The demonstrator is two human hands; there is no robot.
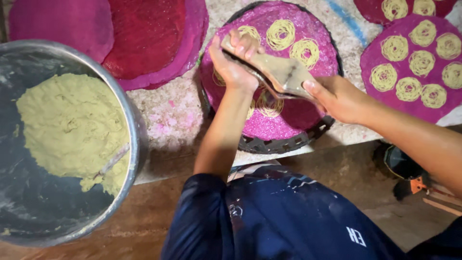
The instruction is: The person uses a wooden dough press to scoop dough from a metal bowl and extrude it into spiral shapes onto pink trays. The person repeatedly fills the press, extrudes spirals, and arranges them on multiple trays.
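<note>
Pale, speckled matting (pixel 168 113) covers the floor, with bare brown ground nearer the camera. A wooden press (pixel 281 72) is held over a round pink tray (pixel 293 120), both hands closed on it: the left hand (pixel 233 62) is wrapped around the far handle, the right hand (pixel 337 96) around the near one. Yellow noodle coils (pixel 280 33) lie on that tray. At left, a large metal basin (pixel 132 130) holds a mound of yellowish dough (pixel 72 125). A second pink tray (pixel 414 72) at right carries more coils.
</note>
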